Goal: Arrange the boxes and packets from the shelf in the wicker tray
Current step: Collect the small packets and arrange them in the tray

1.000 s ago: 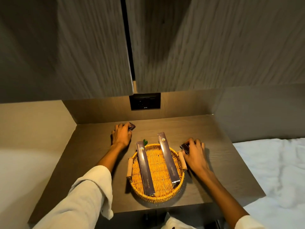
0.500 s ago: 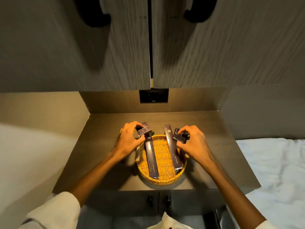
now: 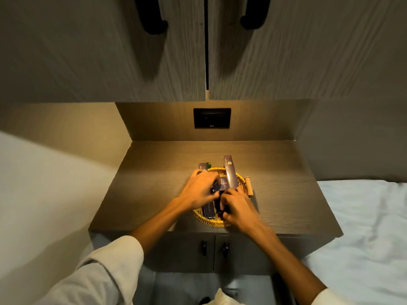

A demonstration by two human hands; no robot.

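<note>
A round wicker tray (image 3: 203, 219) with wooden handles sits on the wooden shelf (image 3: 154, 183). Two long dark boxes lie in it: the right long box (image 3: 230, 171) sticks out over the far rim, the left long box (image 3: 208, 210) is mostly under my hand. My left hand (image 3: 198, 189) is over the tray's middle, fingers closed on a small dark packet (image 3: 220, 185). My right hand (image 3: 236, 205) is beside it over the tray's right half, fingers curled around another small dark packet (image 3: 219, 206), mostly hidden. A small green thing (image 3: 208, 165) shows at the far rim.
A black socket panel (image 3: 212, 118) is on the back wall. Two cupboard doors with black handles (image 3: 152, 20) hang above the shelf. Below are two small doors with knobs (image 3: 225, 249). A white bed (image 3: 363, 227) lies to the right.
Both hands have come from the shelf on either side of the tray to its middle, each carrying a small dark packet. The camera has tilted up and back.
</note>
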